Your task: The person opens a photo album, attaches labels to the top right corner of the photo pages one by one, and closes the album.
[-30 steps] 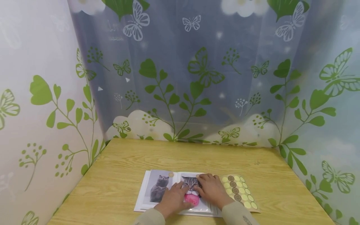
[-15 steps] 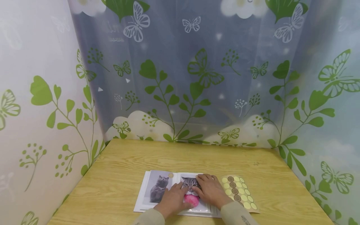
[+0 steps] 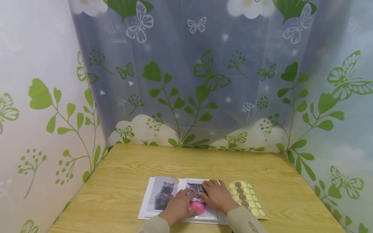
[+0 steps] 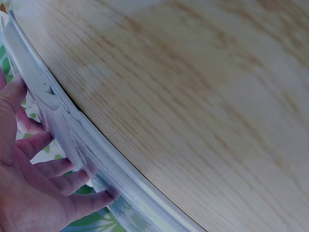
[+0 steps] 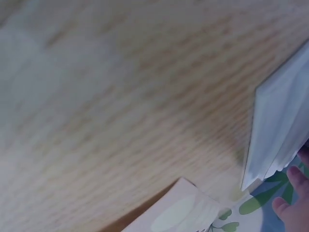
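A white-paged photo album (image 3: 144, 203) lies spread on the wooden table. Its left page shows a grey cat picture (image 3: 163, 193); the right page has a tabby cat with a pink round shape (image 3: 198, 207) below it. My left hand (image 3: 178, 206) rests on the right page near the fold, fingers extended. Beside it, my right hand (image 3: 218, 195) lies flat over that page's right side. In the left wrist view, the left hand (image 4: 38, 188) touches the clear page sleeves with spread fingertips. Only a few fingers of the right hand (image 5: 295, 205) show in the right wrist view.
A sheet of round yellow and brown stickers (image 3: 247, 196) lies right of the album, partly under the right forearm. Its corner (image 5: 178, 208) appears in the right wrist view. Patterned curtains (image 3: 180, 97) enclose the wooden table (image 3: 186, 161) at the back and sides.
Both hands keep nearly the same place on the right page. The head view has shifted very slightly; album and sticker sheet stay put.
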`<state>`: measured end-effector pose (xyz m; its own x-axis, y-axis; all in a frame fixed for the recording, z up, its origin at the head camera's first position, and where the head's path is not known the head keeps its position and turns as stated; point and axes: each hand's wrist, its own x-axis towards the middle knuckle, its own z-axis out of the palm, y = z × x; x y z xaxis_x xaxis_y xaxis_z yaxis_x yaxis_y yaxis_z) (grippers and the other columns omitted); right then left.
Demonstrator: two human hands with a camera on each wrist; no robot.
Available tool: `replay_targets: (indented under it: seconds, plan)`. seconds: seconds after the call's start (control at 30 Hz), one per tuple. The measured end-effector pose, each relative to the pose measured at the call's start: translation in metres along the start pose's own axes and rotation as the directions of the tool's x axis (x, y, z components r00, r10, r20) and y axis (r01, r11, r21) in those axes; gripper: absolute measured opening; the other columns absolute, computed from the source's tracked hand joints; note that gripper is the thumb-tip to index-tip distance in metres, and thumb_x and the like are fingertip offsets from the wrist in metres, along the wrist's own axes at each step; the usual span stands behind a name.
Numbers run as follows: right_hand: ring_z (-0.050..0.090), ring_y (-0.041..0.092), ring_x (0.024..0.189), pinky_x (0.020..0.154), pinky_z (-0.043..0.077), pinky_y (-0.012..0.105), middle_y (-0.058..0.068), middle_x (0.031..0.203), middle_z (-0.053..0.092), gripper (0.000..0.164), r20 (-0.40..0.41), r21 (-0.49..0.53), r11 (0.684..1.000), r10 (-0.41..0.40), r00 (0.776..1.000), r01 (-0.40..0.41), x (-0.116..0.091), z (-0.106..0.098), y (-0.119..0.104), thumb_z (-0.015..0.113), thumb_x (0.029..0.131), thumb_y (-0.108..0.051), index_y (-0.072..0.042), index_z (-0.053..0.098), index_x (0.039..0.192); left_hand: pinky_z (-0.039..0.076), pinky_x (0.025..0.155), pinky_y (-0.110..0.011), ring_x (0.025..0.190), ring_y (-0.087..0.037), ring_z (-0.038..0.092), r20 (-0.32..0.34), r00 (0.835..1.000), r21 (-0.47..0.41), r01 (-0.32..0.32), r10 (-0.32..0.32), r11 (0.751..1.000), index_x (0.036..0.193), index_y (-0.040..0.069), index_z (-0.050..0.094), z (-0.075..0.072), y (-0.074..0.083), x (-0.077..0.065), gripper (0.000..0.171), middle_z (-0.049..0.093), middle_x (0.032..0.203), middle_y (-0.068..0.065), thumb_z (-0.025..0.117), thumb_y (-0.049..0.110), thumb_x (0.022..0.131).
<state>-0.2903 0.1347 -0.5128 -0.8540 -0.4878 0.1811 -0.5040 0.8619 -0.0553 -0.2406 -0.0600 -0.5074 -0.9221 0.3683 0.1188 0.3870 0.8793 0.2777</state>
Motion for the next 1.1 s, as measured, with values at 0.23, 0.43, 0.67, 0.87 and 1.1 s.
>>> replay_targets:
  seconds: [0.23,0.43,0.67,0.87,1.1]
  plan:
    - [0.044,0.037,0.134,0.112,0.026,0.063,0.012,0.14,0.056,0.063,0.027,0.047,0.998,0.028,0.999,-0.029,-0.0031,-0.0026,-0.0042,0.046,0.1,-0.053,-0.004,0.058,0.136,0.041,0.097,-0.068,0.128,-0.041,0.049,0.004,1.0,-0.017,0.0,0.0,1.0,0.134,0.009,0.06,0.0004,-0.0009,-0.0008,0.071,0.052,0.142,-0.019,0.074,0.054,0.08]
    - [0.042,0.039,0.135,0.112,0.025,0.064,0.013,0.14,0.055,0.063,0.028,0.071,0.997,0.036,0.999,-0.038,-0.0051,-0.0033,-0.0054,0.046,0.1,-0.053,-0.003,0.057,0.136,0.041,0.097,-0.068,0.128,-0.041,0.049,0.004,1.0,-0.017,-0.002,0.002,1.0,0.134,0.009,0.06,0.0,-0.0003,-0.0017,0.071,0.052,0.142,-0.02,0.074,0.053,0.081]
    - [0.042,0.038,0.135,0.112,0.025,0.064,0.012,0.14,0.056,0.061,0.024,0.059,0.997,0.046,0.999,-0.048,-0.0036,-0.0033,-0.0059,0.046,0.1,-0.052,-0.004,0.059,0.136,0.041,0.097,-0.067,0.128,-0.041,0.049,0.013,1.0,0.008,0.0,0.0,1.0,0.135,0.01,0.06,-0.0016,0.0009,-0.0012,0.071,0.052,0.142,-0.019,0.073,0.055,0.081]
    - [0.042,0.038,0.135,0.112,0.025,0.064,0.011,0.14,0.056,0.059,0.033,0.061,0.996,0.055,0.998,-0.057,-0.0027,-0.003,-0.0066,0.045,0.101,-0.049,-0.004,0.059,0.136,0.042,0.097,-0.067,0.128,-0.041,0.05,0.01,1.0,0.005,0.0,0.0,1.0,0.135,0.011,0.06,-0.0031,0.0015,-0.0016,0.071,0.052,0.142,-0.019,0.074,0.054,0.081]
    - [0.042,0.038,0.136,0.112,0.025,0.063,0.01,0.141,0.055,0.058,0.043,0.054,0.997,0.061,0.997,-0.063,-0.0026,-0.0042,-0.0075,0.046,0.101,-0.049,-0.005,0.058,0.137,0.042,0.096,-0.067,0.127,-0.041,0.05,0.001,1.0,0.002,-0.002,0.002,1.0,0.135,0.011,0.061,-0.0028,0.0014,-0.0021,0.07,0.053,0.141,-0.019,0.075,0.052,0.08]
